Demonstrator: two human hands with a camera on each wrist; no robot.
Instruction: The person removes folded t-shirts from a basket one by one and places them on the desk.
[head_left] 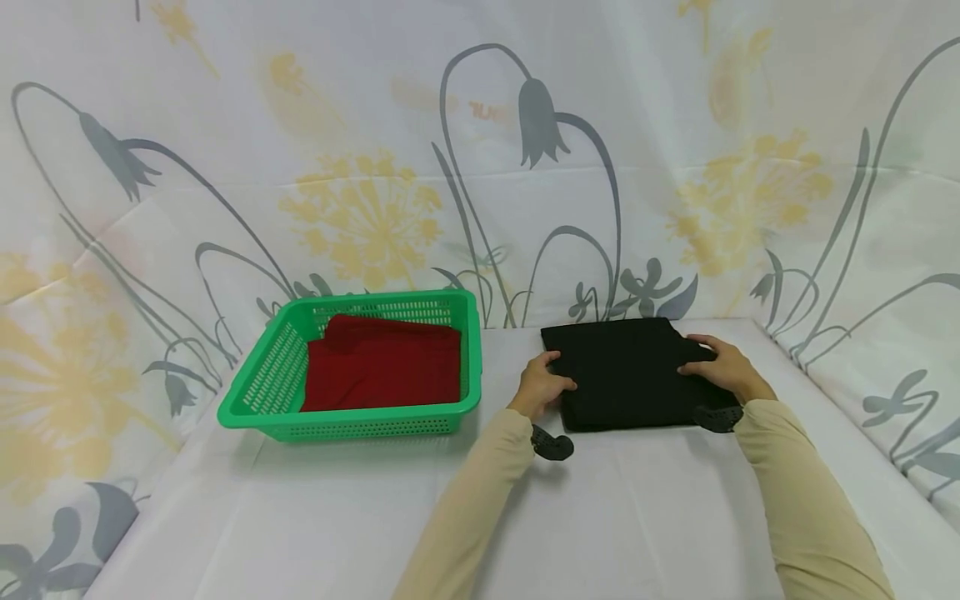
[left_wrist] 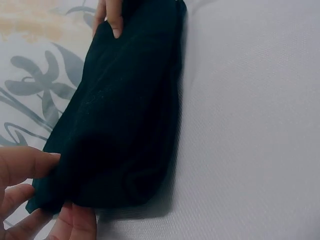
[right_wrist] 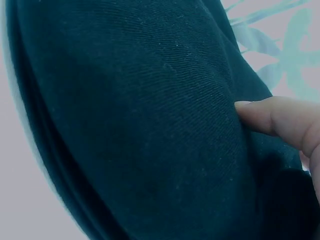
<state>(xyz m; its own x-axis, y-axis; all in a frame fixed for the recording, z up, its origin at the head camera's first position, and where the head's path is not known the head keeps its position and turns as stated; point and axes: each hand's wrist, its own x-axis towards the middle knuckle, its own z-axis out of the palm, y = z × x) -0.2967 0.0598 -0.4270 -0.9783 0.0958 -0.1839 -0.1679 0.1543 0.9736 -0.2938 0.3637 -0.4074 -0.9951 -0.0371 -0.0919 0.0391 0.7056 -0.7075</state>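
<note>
A folded black cloth (head_left: 626,375) lies on the white-covered table to the right in the head view, its layers showing along the near edge. My left hand (head_left: 542,386) grips its left side; the left wrist view shows the fingers (left_wrist: 25,167) spread around that end of the black cloth (left_wrist: 125,110). Across from it, my right hand (head_left: 723,367) holds the right side. The right wrist view has one digit of the right hand (right_wrist: 285,120) pressing into the ribbed black cloth (right_wrist: 135,120), the other fingers mostly hidden.
A green plastic basket (head_left: 375,422) with perforated walls stands left of the black cloth. Folded dark red cloth (head_left: 382,367) lies inside it. Behind the table hangs a white curtain (head_left: 480,208) printed with grey and yellow flowers.
</note>
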